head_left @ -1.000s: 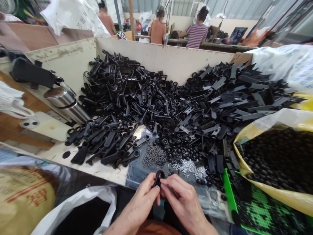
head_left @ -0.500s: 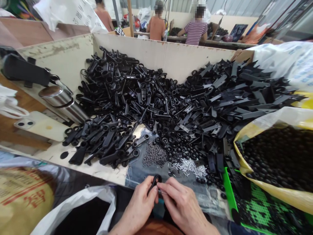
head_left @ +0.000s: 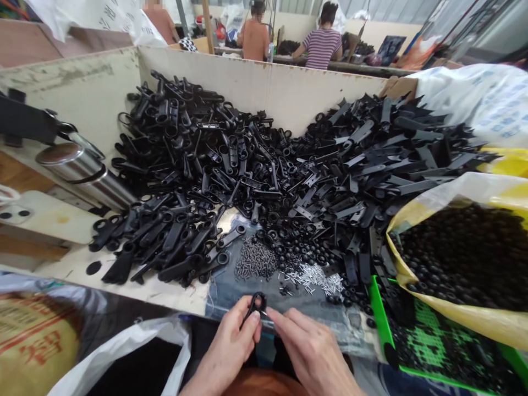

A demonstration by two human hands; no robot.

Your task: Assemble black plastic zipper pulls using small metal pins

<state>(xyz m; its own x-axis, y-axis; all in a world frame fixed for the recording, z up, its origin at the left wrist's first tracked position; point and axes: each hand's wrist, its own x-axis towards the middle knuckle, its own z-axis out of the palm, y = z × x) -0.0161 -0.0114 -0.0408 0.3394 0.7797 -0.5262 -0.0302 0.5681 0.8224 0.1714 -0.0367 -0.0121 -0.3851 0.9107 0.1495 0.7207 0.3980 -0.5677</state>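
My left hand (head_left: 231,346) is closed on a small black plastic handle piece (head_left: 254,303) with a ring at its top, held at the table's near edge. My right hand (head_left: 307,346) pinches at the same piece from the right, its fingertips meeting the left hand's; whatever sits between them is too small to make out. Just beyond the hands lie a heap of dark screws (head_left: 254,258), a scatter of silver pins (head_left: 317,275) and small black rings (head_left: 297,242). A big pile of black handle parts (head_left: 231,165) fills the table behind.
A steel flask (head_left: 82,176) and a white phone (head_left: 37,217) lie at the left. A yellow bag of black rings (head_left: 466,258) and a green crate (head_left: 383,330) stand at the right. White bags (head_left: 136,357) hang below the table. Three people work at a far bench.
Both hands and the black piece have sunk a little toward me and left; the piece has tilted in my fingers. The camera has shifted, so the table appears further left.
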